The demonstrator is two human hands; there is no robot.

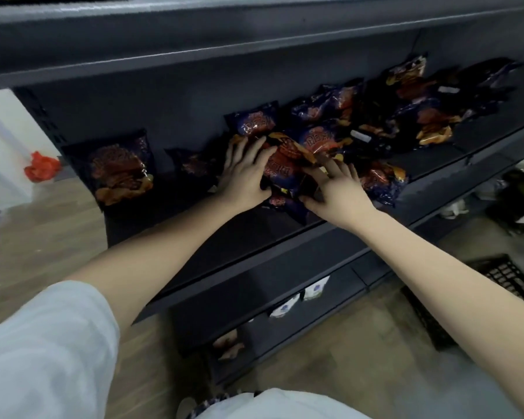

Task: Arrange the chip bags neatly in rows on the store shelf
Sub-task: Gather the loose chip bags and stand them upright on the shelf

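Note:
Several dark blue chip bags with red and orange print lie on the dark shelf [285, 237]. One bag [121, 170] stands upright at the left, a second [194, 164] leans beside it. A loose pile [406, 110] spreads to the right. Both hands are on one chip bag [285, 170] in the middle: my left hand [245, 173] presses its left side with fingers spread, and my right hand [333, 189] grips its right side and lower edge. Other bags lie under and behind it.
The upper shelf board [254, 34] overhangs the bags. Lower shelves hold white packets [303, 297] and another bag [227, 344]. A black crate [502, 285] stands on the wooden floor at the right. A red plastic bag [41, 166] lies on the floor at the left.

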